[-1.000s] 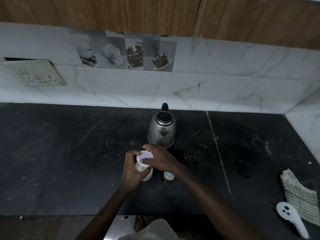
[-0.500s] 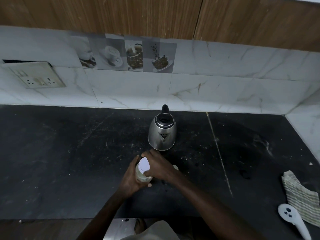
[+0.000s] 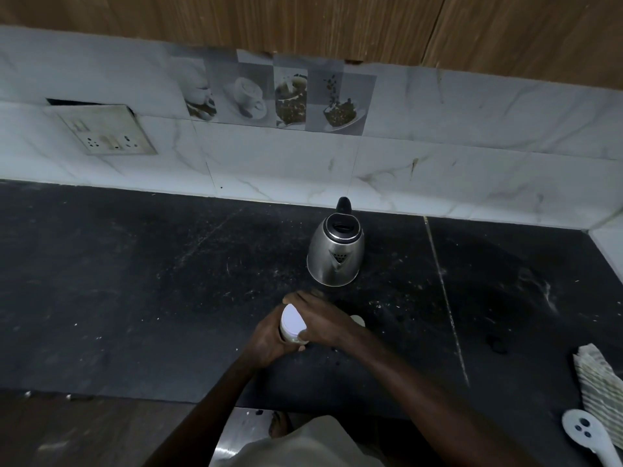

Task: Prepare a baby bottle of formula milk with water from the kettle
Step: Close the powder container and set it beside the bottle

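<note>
Silver, black-topped kettle on a black, white-flecked counter; behind it grey-veined white tiles and brown wood-grain cabinets, before it a white lid on a pale container, right of it a striped cloth.

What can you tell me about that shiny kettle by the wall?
It is a kettle of shiny steel, rounded and wider at the base, with a shut black lid, a black handle toward the tiled wall and a perforated triangular spout facing the person. It stands upright on the dark countertop. Nothing touches it; the left hand and right hand grip a small jar nearby.
</note>
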The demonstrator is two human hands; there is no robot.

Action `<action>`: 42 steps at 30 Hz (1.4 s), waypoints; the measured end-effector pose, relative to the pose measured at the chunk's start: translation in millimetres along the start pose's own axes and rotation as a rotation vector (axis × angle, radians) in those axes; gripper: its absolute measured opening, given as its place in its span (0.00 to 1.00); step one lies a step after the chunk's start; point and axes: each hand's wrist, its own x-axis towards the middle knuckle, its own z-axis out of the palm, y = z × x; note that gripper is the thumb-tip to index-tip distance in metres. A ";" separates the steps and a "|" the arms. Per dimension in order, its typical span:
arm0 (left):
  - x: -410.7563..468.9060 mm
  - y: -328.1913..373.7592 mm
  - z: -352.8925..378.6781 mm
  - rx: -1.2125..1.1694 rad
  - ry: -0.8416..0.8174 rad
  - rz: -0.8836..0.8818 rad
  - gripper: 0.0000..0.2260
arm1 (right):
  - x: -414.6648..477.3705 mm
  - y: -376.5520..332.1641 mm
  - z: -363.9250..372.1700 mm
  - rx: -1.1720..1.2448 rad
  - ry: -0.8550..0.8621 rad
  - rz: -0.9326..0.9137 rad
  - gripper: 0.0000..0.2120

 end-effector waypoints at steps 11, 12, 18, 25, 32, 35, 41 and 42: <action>-16.6 11.5 2.6 -0.018 0.038 0.001 0.44 | -2.0 -11.6 13.8 -0.201 0.063 0.072 0.32; -17.1 12.3 2.1 -0.004 0.034 0.023 0.43 | -1.1 -14.3 14.0 -0.229 0.073 0.093 0.31; -22.5 11.6 2.8 -0.014 0.020 0.053 0.37 | 7.0 -27.3 14.8 -0.298 0.118 0.316 0.35; -23.6 14.4 4.7 -0.045 0.050 0.028 0.38 | -0.4 -17.1 -4.3 -0.214 -0.123 0.081 0.34; -24.2 14.8 4.7 -0.026 0.049 0.009 0.39 | -3.8 -17.9 -1.2 -0.300 -0.019 0.241 0.28; -24.0 15.0 4.9 0.019 0.036 0.023 0.40 | -5.0 -14.0 -8.0 -0.366 -0.011 0.344 0.26; -25.3 15.8 6.4 0.008 0.061 0.005 0.41 | -12.0 -5.6 -8.6 -0.141 -0.080 0.128 0.34; -25.6 15.6 6.9 0.003 0.066 0.011 0.40 | -12.7 -5.6 -7.2 -0.107 -0.150 0.084 0.38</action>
